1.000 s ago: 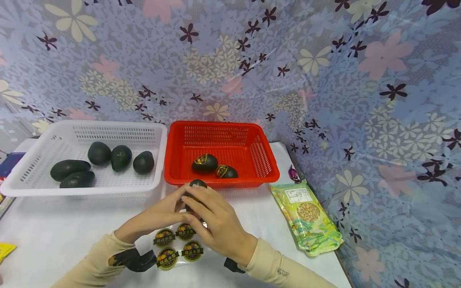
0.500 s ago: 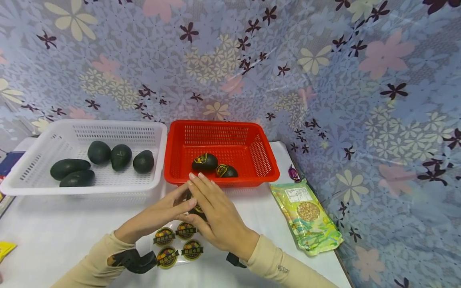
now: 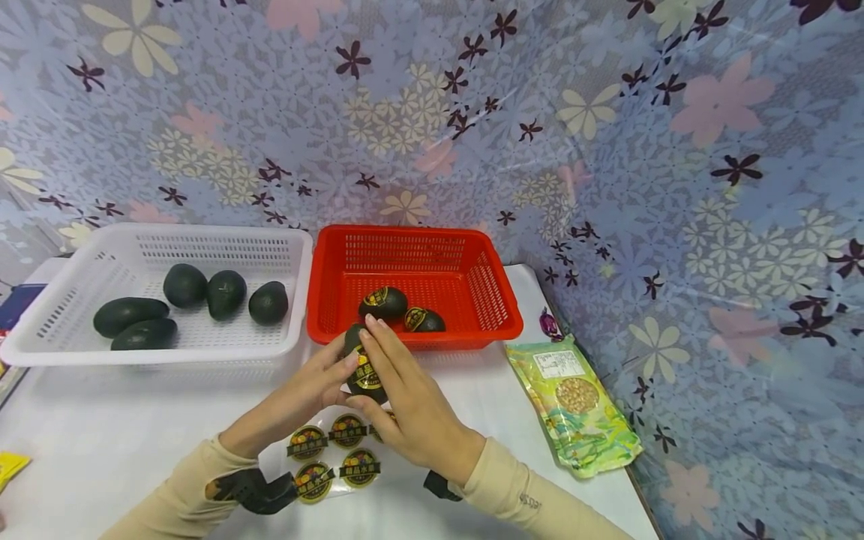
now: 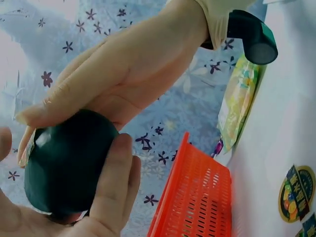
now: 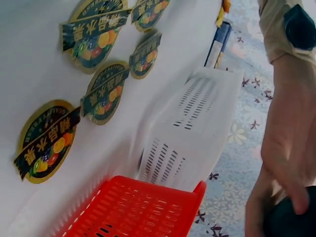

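My two hands meet in front of the red basket (image 3: 415, 234) around one dark green avocado (image 3: 364, 371) that carries a round yellow and black sticker. My left hand (image 3: 304, 394) cups it from the left, its fingers (image 4: 111, 197) curled round the avocado (image 4: 69, 163). Straight fingers of my right hand (image 3: 412, 405) lie along its right side and top, seen also in the left wrist view (image 4: 128, 74). The right wrist view shows the left hand (image 5: 286, 148) over the avocado (image 5: 289, 222). Just below the hands lies a sticker sheet (image 3: 331, 450).
Two stickered avocados (image 3: 382, 302) lie in the red basket. Left of it, a white basket (image 3: 169, 232) holds several plain avocados (image 3: 226, 294). A green snack bag (image 3: 574, 409) lies at the right on the white table, near its edge. A floral curtain stands behind.
The avocado has risen from low between the hands toward the red basket's front, and its sticker now shows. My right fingers have straightened over it.
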`<state>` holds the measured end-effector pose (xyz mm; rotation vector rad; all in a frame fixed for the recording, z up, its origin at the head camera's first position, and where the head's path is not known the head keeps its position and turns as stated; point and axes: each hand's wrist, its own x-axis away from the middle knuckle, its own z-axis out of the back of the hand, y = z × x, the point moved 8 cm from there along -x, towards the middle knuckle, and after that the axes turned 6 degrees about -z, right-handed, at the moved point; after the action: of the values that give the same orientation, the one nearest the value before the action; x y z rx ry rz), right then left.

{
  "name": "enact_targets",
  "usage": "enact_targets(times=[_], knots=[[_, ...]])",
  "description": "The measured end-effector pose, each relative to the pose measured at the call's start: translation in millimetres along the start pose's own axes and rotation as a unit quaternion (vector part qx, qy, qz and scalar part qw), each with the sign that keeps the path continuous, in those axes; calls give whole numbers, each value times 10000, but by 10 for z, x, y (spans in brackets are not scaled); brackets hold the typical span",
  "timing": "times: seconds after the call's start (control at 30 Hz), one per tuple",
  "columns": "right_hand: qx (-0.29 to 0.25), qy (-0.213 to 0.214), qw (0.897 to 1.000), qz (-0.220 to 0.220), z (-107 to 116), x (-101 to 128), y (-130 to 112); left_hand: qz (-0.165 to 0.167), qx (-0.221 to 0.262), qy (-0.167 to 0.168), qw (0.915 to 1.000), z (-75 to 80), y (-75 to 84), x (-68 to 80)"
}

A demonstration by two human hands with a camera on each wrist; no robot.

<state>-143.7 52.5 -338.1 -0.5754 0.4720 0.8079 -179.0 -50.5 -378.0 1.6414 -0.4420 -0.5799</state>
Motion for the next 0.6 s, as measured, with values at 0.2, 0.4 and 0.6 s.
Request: enact_targets(times=[0.2, 0.4, 0.6], knots=[[-1023, -278, 9920, -691, -4, -9, 50, 0, -194, 210, 9996, 2, 4, -20], [-2553, -610, 9462, -1893, -23, -37, 172, -51, -397, 147, 9991, 25, 5, -16], [-4041, -684, 8804, -2384, -55, -51, 246, -164, -492, 17, 9987, 52, 1, -12]])
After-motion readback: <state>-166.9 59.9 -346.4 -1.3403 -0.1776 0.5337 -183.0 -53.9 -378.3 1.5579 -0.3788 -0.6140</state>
